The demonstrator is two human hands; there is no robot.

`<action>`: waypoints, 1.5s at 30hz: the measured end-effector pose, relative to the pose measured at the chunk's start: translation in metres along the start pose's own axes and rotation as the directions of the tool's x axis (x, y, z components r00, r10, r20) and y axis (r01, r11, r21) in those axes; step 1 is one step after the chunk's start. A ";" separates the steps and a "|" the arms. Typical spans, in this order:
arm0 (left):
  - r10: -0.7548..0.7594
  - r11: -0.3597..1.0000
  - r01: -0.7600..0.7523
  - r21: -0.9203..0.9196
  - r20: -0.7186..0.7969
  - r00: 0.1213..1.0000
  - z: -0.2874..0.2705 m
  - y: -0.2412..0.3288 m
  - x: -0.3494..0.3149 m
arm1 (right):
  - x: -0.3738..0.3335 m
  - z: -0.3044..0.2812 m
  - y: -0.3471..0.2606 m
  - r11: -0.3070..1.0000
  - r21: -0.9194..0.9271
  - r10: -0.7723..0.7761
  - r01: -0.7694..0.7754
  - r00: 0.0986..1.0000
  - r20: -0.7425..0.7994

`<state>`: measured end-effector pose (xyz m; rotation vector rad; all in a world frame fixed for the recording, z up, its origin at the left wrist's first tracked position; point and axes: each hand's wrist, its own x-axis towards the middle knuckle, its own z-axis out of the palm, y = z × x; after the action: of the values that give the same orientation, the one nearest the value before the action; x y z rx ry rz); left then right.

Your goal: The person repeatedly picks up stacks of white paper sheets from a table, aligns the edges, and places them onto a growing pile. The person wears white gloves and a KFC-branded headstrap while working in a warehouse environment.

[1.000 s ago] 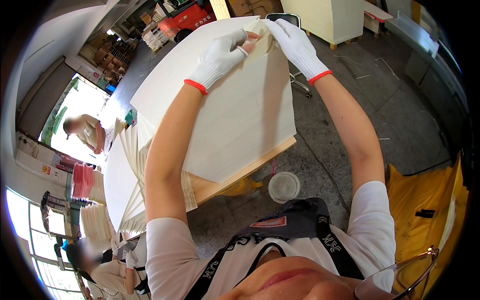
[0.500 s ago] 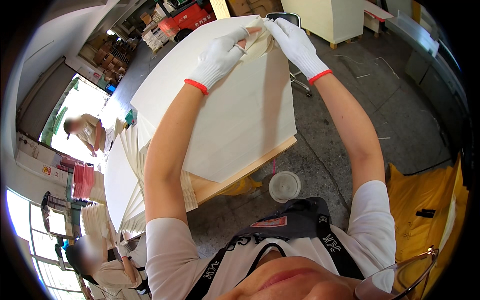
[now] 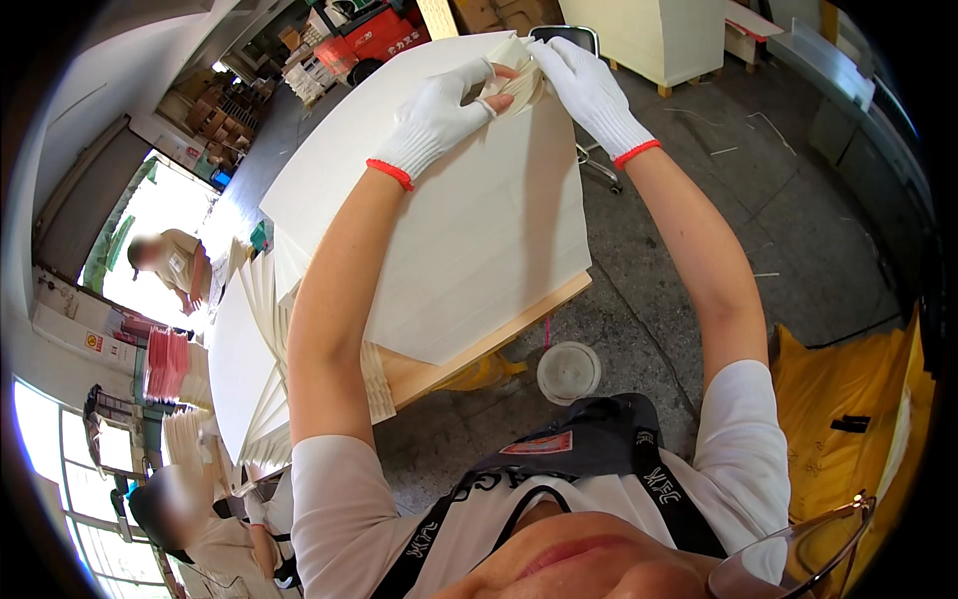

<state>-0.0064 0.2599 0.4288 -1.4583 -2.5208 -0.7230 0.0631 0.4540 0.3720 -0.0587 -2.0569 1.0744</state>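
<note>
A stack of large cream paper sheets (image 3: pixel 469 230) lies on a wooden table (image 3: pixel 479 344) in front of me. At its far end the sheets' corners are bent up into curled, fanned layers (image 3: pixel 521 88). My left hand (image 3: pixel 439 115), in a white knit glove with bare thumb and index tips, rests at the left of these layers, thumb and index spread apart against them. My right hand (image 3: pixel 587 88), gloved in white too, is closed on the sheets' far right corner; its fingertips are partly hidden by the paper.
More fanned sheets (image 3: pixel 264 369) lie to the left. A round pale bucket (image 3: pixel 569 372) stands on the floor near me. Beyond the stack are a black chair (image 3: pixel 579 40) and a tall cream stack (image 3: pixel 649 40). Yellow sheeting (image 3: pixel 838 429) hangs at right. Two people work at left.
My left thumb and index have opened wider, and the thumb has shifted right onto the curled layers. My right hand has barely moved.
</note>
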 end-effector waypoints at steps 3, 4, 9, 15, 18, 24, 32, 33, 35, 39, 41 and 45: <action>-0.026 1.000 0.027 0.011 -0.012 1.000 -0.002 0.002 -0.002 | -0.002 -0.001 -0.004 1.000 0.007 0.005 -0.005 1.000 0.002; -0.047 0.999 0.047 0.011 -0.014 0.999 -0.002 0.002 -0.002 | -0.002 -0.002 -0.008 1.000 0.008 0.011 -0.011 1.000 0.005; -0.059 0.996 0.059 0.071 0.001 0.998 -0.005 0.003 0.001 | 0.001 0.001 0.000 1.000 0.002 -0.011 0.011 1.000 0.008; -0.027 0.997 0.028 0.073 -0.011 1.000 -0.001 0.008 -0.002 | 0.000 0.003 0.003 0.999 0.031 0.010 -0.010 1.000 -0.008; 0.015 0.999 -0.014 0.052 -0.026 1.000 -0.001 0.004 -0.002 | 0.001 0.003 0.002 1.000 0.019 0.007 -0.007 1.000 -0.016; 0.063 0.976 -0.048 0.213 -0.063 0.996 -0.001 0.022 -0.010 | -0.003 -0.012 -0.010 0.999 -0.042 0.019 -0.024 0.993 -0.118; 0.187 0.961 -0.115 0.253 -0.280 0.942 -0.004 0.016 -0.028 | 0.002 0.028 -0.075 -0.049 0.854 0.353 -0.517 0.791 0.499; 0.221 0.946 -0.112 0.305 -0.351 0.910 -0.004 0.015 -0.033 | 0.004 0.039 -0.079 -0.101 0.847 0.345 -0.522 0.780 0.522; 0.397 0.883 -0.197 0.427 -0.453 0.798 -0.010 0.012 -0.054 | -0.002 0.049 -0.085 -0.044 0.819 0.294 -0.572 0.776 0.558; 0.463 0.821 -0.262 0.508 -0.322 0.826 -0.021 0.008 -0.154 | -0.022 0.067 -0.108 0.017 0.748 0.092 -0.663 0.746 0.659; 0.218 0.880 -0.032 0.474 -0.341 0.915 -0.014 0.009 -0.190 | -0.017 0.075 -0.105 0.134 0.692 0.094 -0.709 0.705 0.703; -0.013 0.909 0.157 0.386 -0.351 0.936 -0.007 0.004 -0.205 | 0.008 0.088 -0.078 0.233 0.663 0.136 -0.712 0.699 0.702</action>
<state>0.1029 0.0985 0.3643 -0.9883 -2.2927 -0.3796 0.0226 0.3481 0.4041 0.2565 -1.4907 2.8142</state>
